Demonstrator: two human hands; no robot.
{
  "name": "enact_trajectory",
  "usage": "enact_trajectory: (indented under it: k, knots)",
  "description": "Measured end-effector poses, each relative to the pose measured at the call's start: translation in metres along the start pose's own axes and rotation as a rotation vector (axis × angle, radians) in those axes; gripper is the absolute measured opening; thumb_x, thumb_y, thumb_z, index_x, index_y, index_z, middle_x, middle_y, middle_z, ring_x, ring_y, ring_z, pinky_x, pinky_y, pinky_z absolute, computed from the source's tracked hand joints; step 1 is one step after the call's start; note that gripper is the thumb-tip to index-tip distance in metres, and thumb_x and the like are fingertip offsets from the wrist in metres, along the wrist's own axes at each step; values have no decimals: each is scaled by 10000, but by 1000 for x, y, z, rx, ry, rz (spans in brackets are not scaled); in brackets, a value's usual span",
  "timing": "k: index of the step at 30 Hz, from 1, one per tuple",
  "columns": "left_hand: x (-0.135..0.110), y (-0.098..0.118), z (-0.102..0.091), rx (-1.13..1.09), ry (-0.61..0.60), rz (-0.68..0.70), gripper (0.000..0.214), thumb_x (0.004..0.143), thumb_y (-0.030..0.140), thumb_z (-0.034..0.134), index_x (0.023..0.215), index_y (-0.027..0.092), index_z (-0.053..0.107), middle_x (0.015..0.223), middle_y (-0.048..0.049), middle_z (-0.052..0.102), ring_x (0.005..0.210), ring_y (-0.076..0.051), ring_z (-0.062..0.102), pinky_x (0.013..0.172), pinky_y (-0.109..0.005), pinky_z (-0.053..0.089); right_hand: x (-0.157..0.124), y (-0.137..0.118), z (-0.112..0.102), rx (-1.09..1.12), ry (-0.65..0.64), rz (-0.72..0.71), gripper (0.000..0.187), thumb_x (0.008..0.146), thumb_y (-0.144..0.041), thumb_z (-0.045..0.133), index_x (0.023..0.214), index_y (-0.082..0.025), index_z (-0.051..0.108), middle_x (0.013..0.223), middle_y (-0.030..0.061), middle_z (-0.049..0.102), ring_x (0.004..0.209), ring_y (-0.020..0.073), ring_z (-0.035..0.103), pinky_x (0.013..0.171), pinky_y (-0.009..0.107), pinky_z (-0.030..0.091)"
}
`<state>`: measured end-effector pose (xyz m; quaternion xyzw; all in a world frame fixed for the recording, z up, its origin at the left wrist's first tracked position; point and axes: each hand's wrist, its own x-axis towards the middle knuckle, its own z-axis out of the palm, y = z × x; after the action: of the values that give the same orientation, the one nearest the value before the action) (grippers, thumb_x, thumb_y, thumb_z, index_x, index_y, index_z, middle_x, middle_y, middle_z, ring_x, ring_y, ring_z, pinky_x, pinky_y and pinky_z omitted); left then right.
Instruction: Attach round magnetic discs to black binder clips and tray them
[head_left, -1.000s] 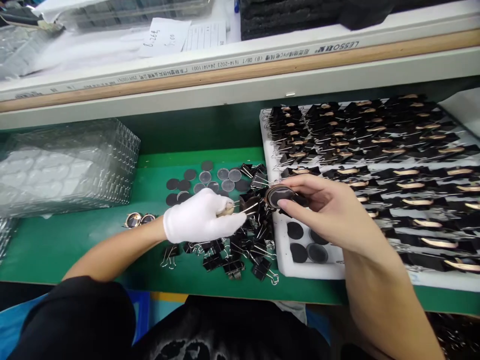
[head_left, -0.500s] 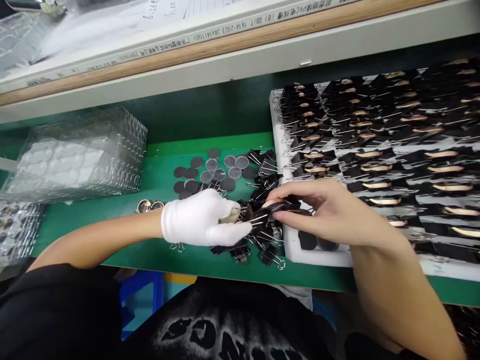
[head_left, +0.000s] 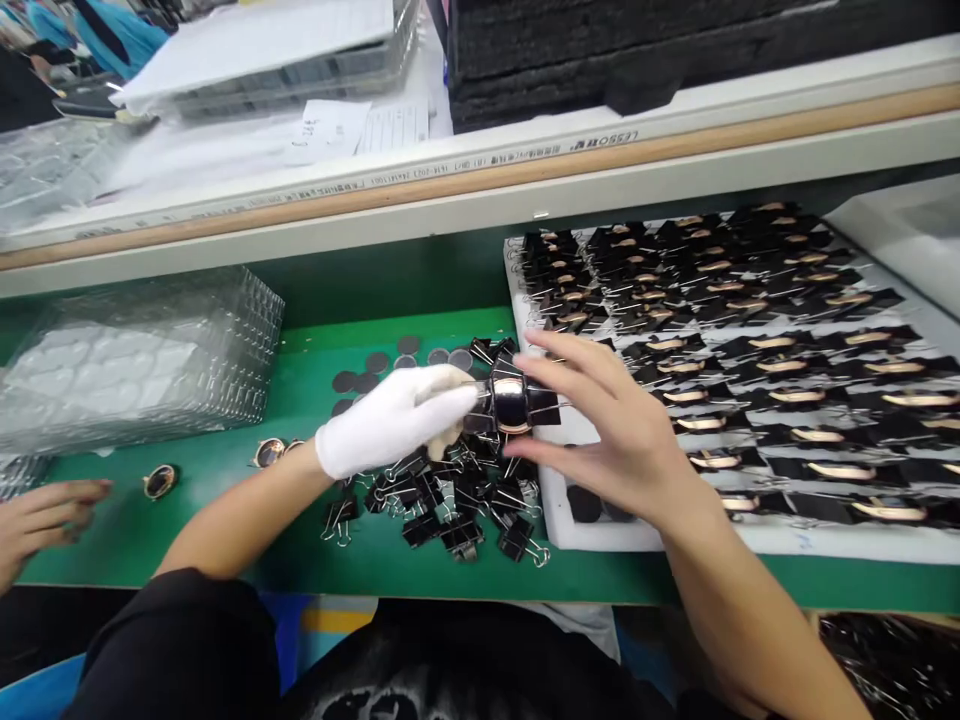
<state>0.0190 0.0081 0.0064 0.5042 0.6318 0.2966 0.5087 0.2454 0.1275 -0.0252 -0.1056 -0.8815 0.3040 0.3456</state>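
My left hand (head_left: 409, 415), in a white glove, pinches a black binder clip clamped on a watch case (head_left: 511, 404) with a rose-gold rim and a dark, shiny face. A second binder clip (head_left: 543, 404) grips the case's opposite side. Around that case my bare right hand (head_left: 607, 430) has its thumb and fingers spread apart; whether a fingertip touches the rim I cannot tell. Beneath both hands lies a heap of loose binder clips (head_left: 457, 520) with silver wire handles. Several dark and clear discs (head_left: 376, 362) are scattered behind my left hand.
On the right, a white foam tray (head_left: 555, 510) carries rows of clipped watch cases. Clear plastic trays (head_left: 150, 360) are stacked at left. Another person's hand (head_left: 49, 525) is near a loose watch case (head_left: 160, 482). A shelf edge (head_left: 450, 195) crosses behind.
My right fingers have come apart from the watch case, whose face now shows upward with clips on both sides. Another person's hand and a loose watch case now show at left.
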Motion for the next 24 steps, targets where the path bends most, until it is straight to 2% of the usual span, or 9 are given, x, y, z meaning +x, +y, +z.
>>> enact_trajectory:
  k: [2,4,6,9,12,15,17,19,24]
  knots:
    - [-2,5,1,153,75,37,339,1001,502,571,1093,187,656,679,37,680,595,-120,652,573,-231,485,0,-1,-3,121,-80,243,739,872,-401,841,1522,-251,521,1468,133,643,1218,302,694,955,475,632]
    - [-4,10,2,263,107,38,346,986,511,585,1112,199,664,725,42,674,611,-114,635,566,-229,463,0,-3,-5,250,-136,453,555,934,-423,760,1440,-257,601,1286,86,751,888,214,753,691,355,643]
    - [-4,12,4,324,105,52,348,989,521,573,1104,206,668,735,46,665,615,-108,612,557,-227,439,0,-4,-7,304,-135,554,326,959,-400,723,1254,-261,722,1104,38,802,689,156,699,573,297,586]
    - [-1,11,9,430,27,122,321,981,502,608,1115,218,671,759,51,686,633,-104,619,578,-224,437,-6,-10,-15,273,-128,554,210,928,-347,763,1122,-265,774,1066,14,809,810,173,746,659,287,608]
    - [9,5,20,666,12,241,319,983,497,627,1135,220,677,807,33,740,687,-135,679,638,-253,454,-24,-17,-31,92,-145,474,329,925,-321,775,1249,-285,734,1230,22,777,1088,221,746,846,325,629]
    - [26,0,36,968,143,284,410,1016,574,538,1129,211,690,759,-7,744,674,-199,707,591,-289,402,-54,-20,-43,-191,149,467,332,955,-294,737,1285,-266,710,1245,50,760,1132,231,727,971,382,599]
    - [40,1,47,1082,179,248,465,1024,608,489,1129,204,693,718,-27,729,661,-228,716,555,-294,370,-75,-18,-43,-325,430,500,266,964,-231,708,1228,-242,727,1125,57,783,1019,220,748,954,393,596]
    - [55,6,57,1126,165,203,463,1028,599,476,1143,203,685,736,-42,736,687,-249,733,550,-295,373,-92,-15,-38,-410,595,503,248,947,-175,707,1187,-228,737,1038,54,790,928,214,754,895,383,602]
    - [79,15,74,1162,122,150,450,1026,607,456,1155,225,657,806,-50,760,730,-275,745,563,-299,400,-112,-12,-17,-486,565,375,282,913,-71,699,1147,-226,728,963,43,791,864,208,746,822,368,598]
